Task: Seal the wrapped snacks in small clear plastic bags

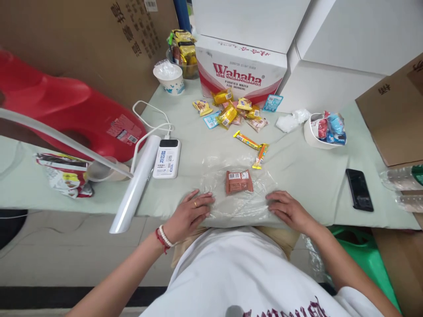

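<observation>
A thin see-through plastic sheet [236,210] lies spread at the front of the table; I cannot tell whether it is a bag. On its middle rests a reddish-brown wrapped snack [239,181] with a barcode label. My left hand [192,210] lies palm down at the sheet's left edge, fingers stretched out and touching it. At the right edge, my right hand [289,210] rests with its fingers extended on the plastic. Both hands stay apart from the snack. Just beyond it are two yellow-orange snack sticks [247,140].
Behind lies a pile of small wrapped snacks [228,115], before a Wahaha carton [241,72]. A paper cup of snacks [325,130] and a phone [359,189] are on the right. To the left are a power bank [167,159], a white lamp [137,187] and a red jug [79,110].
</observation>
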`<move>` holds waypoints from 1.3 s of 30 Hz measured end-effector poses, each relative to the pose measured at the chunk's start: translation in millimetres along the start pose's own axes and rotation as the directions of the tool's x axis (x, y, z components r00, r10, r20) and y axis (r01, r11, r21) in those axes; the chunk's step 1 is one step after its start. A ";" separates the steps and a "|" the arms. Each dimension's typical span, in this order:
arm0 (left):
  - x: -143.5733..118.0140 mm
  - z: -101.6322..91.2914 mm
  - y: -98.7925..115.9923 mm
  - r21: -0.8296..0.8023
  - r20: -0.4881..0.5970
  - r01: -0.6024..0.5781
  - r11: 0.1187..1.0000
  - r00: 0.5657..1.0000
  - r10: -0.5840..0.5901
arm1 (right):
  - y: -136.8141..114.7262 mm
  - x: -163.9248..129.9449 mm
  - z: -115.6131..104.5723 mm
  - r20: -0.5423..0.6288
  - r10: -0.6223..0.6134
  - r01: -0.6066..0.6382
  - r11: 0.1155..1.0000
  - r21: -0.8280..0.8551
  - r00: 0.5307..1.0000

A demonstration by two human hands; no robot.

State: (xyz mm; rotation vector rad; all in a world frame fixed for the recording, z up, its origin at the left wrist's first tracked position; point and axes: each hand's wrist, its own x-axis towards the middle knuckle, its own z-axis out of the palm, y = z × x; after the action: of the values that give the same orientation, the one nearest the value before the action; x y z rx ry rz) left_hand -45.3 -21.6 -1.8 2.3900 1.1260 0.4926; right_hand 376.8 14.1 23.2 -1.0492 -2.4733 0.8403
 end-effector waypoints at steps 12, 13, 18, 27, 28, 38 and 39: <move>-23.9 7.9 3.7 0.017 -0.061 -0.051 0.999 0.997 0.052 | -4.1 -3.1 -1.8 0.085 -0.016 0.031 0.983 -0.180 0.996; -28.5 7.7 5.4 -0.010 -0.078 -0.038 0.999 0.996 0.037 | -7.9 -10.3 7.7 0.032 -0.031 0.037 0.982 -0.187 0.999; -41.4 -6.7 15.7 -0.145 -0.147 0.055 0.988 0.986 -0.076 | -39.9 -27.3 29.2 -0.075 -0.038 0.031 0.995 -0.095 0.996; 39.7 -35.9 -6.6 -0.144 -0.302 0.407 0.902 0.850 -0.432 | -15.0 44.5 -30.0 0.008 0.336 -0.331 0.923 0.195 0.942; 51.6 -34.5 -10.8 -0.085 -0.292 0.468 0.879 0.832 -0.472 | -6.2 56.2 -35.1 0.025 0.381 -0.379 0.911 0.159 0.924; 64.7 -20.7 -14.3 0.033 -0.638 0.605 0.795 0.626 -0.449 | -13.8 174.2 -53.4 -0.108 0.208 -0.232 0.914 -0.333 0.972; 59.8 -23.8 -6.9 0.048 -0.695 0.605 0.795 0.592 -0.408 | -17.5 186.5 -48.3 -0.041 0.213 -0.214 0.919 -0.331 0.976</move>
State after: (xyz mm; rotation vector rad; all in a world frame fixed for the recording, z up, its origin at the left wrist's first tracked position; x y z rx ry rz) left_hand -25.3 35.3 21.9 1.9519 2.2593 1.0693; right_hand 265.3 160.1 83.7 -1.4554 -2.5887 0.4790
